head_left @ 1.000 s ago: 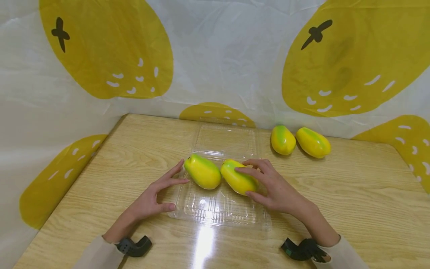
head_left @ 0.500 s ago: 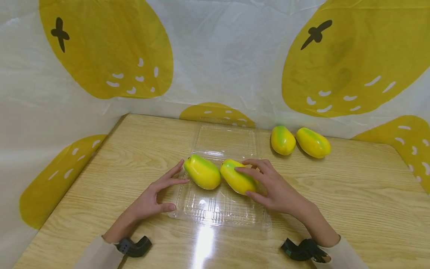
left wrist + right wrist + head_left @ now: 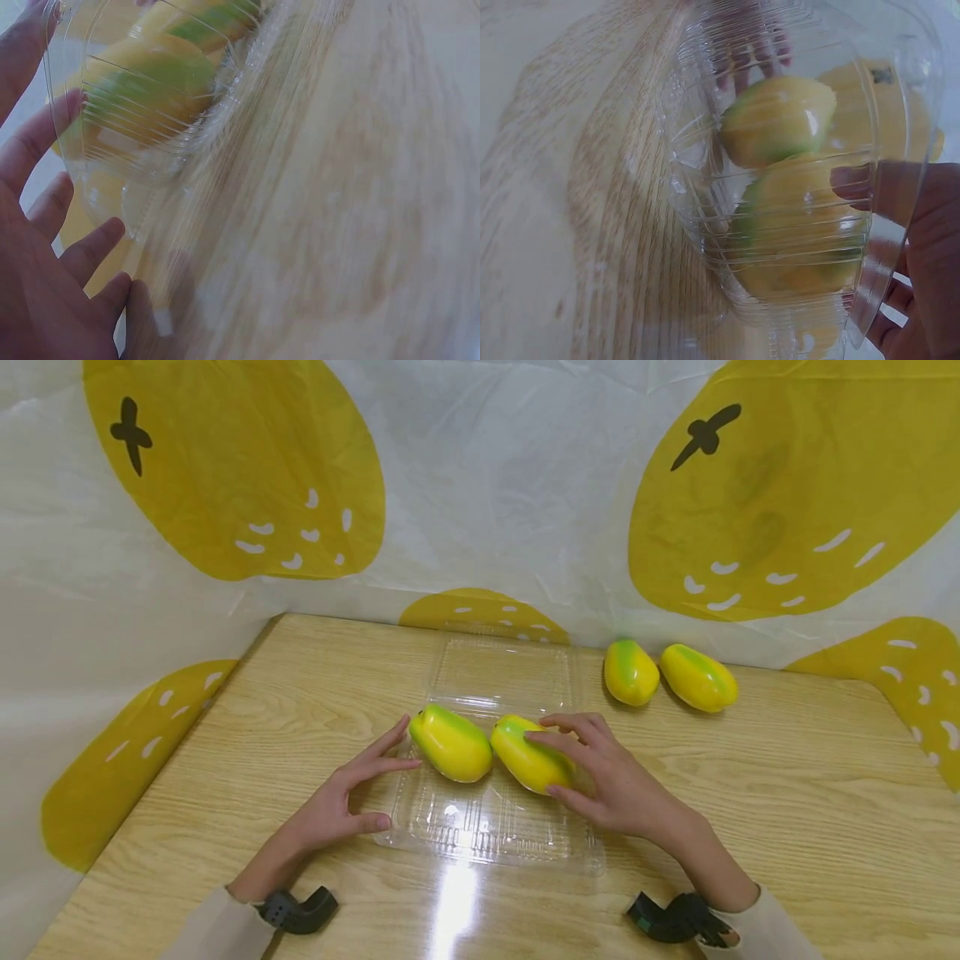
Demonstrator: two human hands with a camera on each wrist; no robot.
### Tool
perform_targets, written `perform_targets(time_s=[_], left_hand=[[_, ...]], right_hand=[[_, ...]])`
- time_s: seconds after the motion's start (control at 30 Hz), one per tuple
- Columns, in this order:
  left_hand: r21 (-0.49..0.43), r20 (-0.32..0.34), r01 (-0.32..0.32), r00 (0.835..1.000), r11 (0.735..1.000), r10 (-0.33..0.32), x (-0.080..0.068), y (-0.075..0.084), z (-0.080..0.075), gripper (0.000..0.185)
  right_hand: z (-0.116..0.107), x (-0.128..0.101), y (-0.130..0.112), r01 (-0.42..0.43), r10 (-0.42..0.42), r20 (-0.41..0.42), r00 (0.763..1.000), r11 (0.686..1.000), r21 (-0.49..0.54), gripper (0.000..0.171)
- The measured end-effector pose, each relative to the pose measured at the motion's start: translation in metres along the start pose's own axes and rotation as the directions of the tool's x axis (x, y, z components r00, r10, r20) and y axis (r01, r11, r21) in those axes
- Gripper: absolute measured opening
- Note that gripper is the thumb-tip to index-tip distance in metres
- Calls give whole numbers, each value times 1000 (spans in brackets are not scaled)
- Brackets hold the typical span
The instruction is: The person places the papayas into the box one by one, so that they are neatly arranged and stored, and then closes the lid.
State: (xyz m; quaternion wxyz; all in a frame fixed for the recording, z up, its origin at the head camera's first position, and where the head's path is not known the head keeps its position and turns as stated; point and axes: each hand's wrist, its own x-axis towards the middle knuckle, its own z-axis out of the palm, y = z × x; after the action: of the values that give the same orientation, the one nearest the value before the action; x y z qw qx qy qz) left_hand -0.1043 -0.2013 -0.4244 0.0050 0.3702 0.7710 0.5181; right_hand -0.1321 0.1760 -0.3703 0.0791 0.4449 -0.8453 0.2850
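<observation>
Two yellow-green papayas, a left one and a right one, lie side by side in a clear plastic clamshell box whose lid is folded back. My right hand holds the right papaya, with fingers over its top and the thumb at its near side. The left hand is spread at the box's left wall, its fingertips close to the left papaya and its thumb near the front corner. In the right wrist view, the right thumb reaches over the box rim, and both papayas show through the ribbed wall.
Two more papayas, one upright-looking and one slanted, lie on the wooden table at the back right. A white cloth printed with large yellow fruits hangs behind the table and along its left side.
</observation>
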Motion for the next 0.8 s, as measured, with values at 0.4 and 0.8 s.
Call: perform_targets(time_s=[0.4,0.8], left_hand=[[8,-1,1,1000,1000,-1,0,1,0,62],[2,-1,-5,1000,1000,5,0,0,1,62]], right_hand=[[-6,0,-1,23,-23,-71,997,1000,-2,54],[-21,-3,3,21,-20,-164,986,1000,2,51]])
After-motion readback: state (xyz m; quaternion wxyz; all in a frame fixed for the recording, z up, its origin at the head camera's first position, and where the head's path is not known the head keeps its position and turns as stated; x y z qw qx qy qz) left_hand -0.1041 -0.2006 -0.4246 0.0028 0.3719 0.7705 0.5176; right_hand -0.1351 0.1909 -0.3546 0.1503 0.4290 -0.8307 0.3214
